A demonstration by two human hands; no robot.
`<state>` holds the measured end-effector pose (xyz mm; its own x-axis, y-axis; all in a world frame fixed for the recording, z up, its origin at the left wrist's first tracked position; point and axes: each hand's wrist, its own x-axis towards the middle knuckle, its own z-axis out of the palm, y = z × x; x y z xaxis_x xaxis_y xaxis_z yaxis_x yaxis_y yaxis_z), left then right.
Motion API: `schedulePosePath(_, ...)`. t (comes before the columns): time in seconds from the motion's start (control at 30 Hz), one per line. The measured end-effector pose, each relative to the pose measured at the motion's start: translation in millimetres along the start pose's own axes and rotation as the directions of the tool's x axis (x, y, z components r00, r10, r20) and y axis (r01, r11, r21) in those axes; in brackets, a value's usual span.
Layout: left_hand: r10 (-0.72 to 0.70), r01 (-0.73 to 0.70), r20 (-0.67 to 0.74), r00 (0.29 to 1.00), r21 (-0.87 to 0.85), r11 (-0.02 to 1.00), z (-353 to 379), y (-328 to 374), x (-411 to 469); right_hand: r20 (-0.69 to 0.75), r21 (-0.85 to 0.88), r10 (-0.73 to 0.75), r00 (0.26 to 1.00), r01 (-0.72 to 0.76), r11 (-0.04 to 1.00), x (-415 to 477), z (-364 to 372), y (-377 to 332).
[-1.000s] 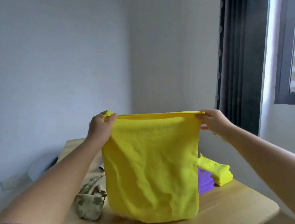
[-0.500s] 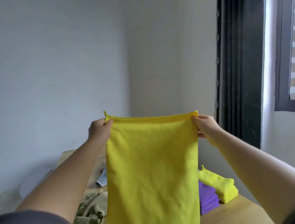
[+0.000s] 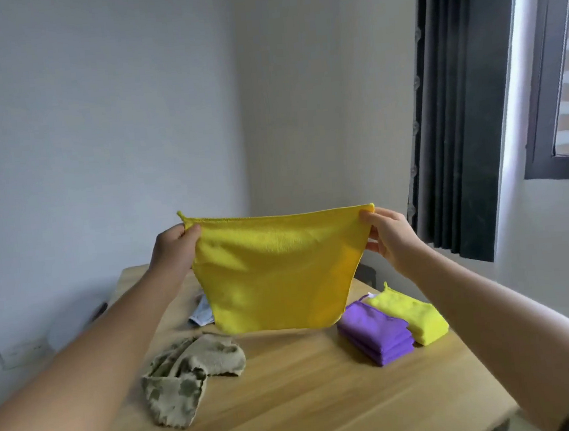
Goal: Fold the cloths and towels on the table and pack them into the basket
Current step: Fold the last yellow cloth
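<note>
A yellow cloth (image 3: 277, 271) hangs in the air above the wooden table (image 3: 309, 395), doubled over so its lower edge is a rounded fold. My left hand (image 3: 172, 247) pinches its top left corner and my right hand (image 3: 388, 233) pinches its top right corner. Folded purple cloths (image 3: 376, 336) and a folded light yellow cloth (image 3: 414, 314) lie side by side on the table's right part. A crumpled beige patterned cloth (image 3: 187, 378) lies on the left part. No basket is in view.
A pale blue-white item (image 3: 200, 313) peeks out behind the held cloth. A white wall with a socket (image 3: 23, 351) is on the left. A dark curtain (image 3: 456, 111) and a window are at the right, and the table's right edge runs near the folded stacks.
The cloth hung long to the table before; now it hangs short, doubled over, and lifted off the table. My hands have spread it wider, and the view has tilted down onto the table.
</note>
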<state>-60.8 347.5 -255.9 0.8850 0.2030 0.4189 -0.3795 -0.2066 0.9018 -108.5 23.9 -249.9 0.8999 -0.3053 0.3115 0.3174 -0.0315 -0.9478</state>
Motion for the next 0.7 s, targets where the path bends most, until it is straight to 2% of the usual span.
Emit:
schedulePosePath(0.1,-0.1,0.099,0.045,0.994,0.024,0.995,-4.6,-41.9,-48.3,0.062,-0.052,0.099,0.993,-0.096,0.994,-43.1,-10.4,41.7)
schedulePosePath(0.3,-0.278,0.271,0.073,0.958,0.087,0.959,-9.2,-111.1,-131.2,0.091,-0.194,0.272,0.958,-0.251,0.948,-111.7,-35.3,106.6)
schedulePosePath(0.5,-0.352,0.344,0.064,0.934,0.11,0.932,-4.9,-124.6,-161.9,0.092,-0.224,0.363,0.927,-0.336,0.915,-129.1,-37.8,127.6)
schedulePosePath(0.7,-0.355,0.33,0.112,0.928,0.19,0.925,9.2,-137.3,-161.8,0.226,-0.329,0.475,0.851,-0.392,0.859,-117.5,-32.9,148.5)
